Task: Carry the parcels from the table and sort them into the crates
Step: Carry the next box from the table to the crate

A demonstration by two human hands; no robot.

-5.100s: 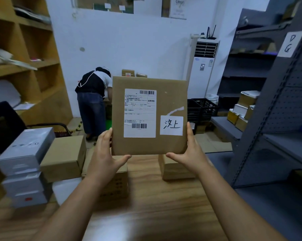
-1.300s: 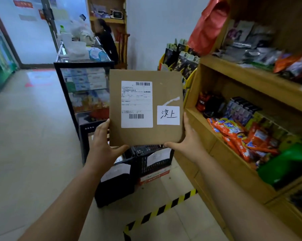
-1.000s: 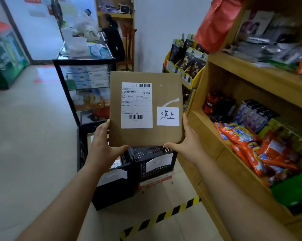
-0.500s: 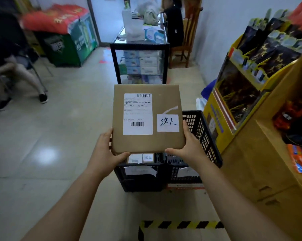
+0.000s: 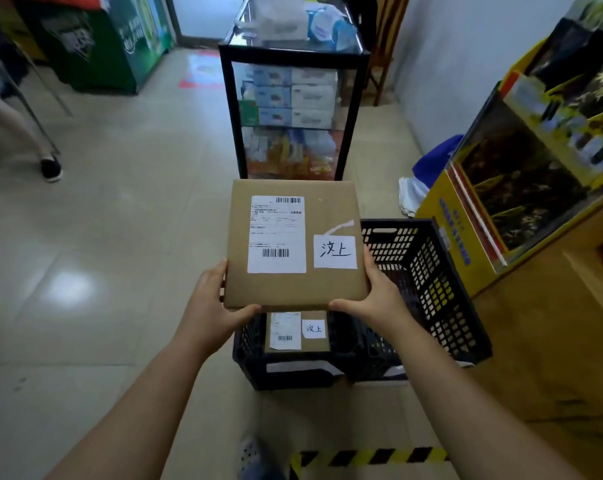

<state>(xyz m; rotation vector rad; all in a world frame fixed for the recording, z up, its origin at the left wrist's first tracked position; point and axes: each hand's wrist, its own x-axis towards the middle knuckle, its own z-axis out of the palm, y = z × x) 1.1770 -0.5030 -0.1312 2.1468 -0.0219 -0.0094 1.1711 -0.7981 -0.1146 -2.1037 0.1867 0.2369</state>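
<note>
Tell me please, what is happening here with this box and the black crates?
A person is holding a flat cardboard parcel with both hands: the left hand grips its lower left corner and the right hand its lower right corner. The parcel hangs above two black crates on the floor. The left crate already holds a parcel whose small handwritten label looks the same as the one on the held parcel. The right crate shows no parcel in the part that is visible. The held parcel is not yet in a crate.
</note>
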